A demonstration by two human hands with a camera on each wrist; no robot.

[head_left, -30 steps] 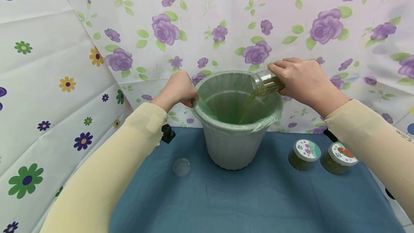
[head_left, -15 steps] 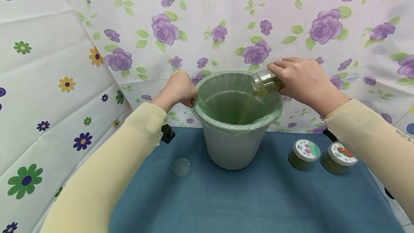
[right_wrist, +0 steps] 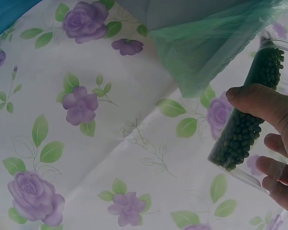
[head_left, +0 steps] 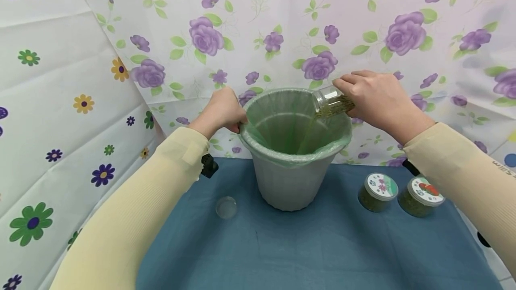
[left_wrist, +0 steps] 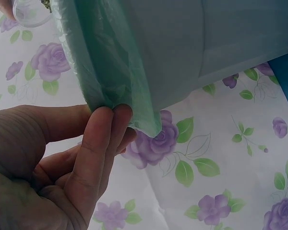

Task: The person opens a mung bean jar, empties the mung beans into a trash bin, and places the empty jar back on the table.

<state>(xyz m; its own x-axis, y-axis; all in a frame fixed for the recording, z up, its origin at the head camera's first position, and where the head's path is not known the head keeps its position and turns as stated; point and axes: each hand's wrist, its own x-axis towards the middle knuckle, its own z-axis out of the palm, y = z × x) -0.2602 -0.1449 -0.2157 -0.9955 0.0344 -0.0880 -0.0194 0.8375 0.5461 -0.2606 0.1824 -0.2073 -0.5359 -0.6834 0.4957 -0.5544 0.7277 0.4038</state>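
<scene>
A grey bucket [head_left: 288,185] lined with a thin green plastic bag [head_left: 278,138] stands on the blue cloth. My left hand [head_left: 224,111] pinches the bag and rim at the left; in the left wrist view, thumb and fingers [left_wrist: 97,139] close on the folded-over liner [left_wrist: 127,76]. My right hand [head_left: 375,97] grips a clear plastic jar [head_left: 322,97] of small green beans [right_wrist: 240,134], tilted with its open mouth over the bucket's right rim. A stream of beans falls from the mouth into the liner. The bottom of the bucket's inside is hidden.
Two lidded jars, one with a pink-flowered label [head_left: 381,186] and one with a red-pictured label [head_left: 426,191], stand at the right. A clear round lid [head_left: 226,207] lies left of the bucket on the blue cloth [head_left: 282,254]. Flowered sheeting [head_left: 250,26] hangs close behind.
Beans keep streaming from the tilted jar into the bucket. Both hands hold almost the same position.
</scene>
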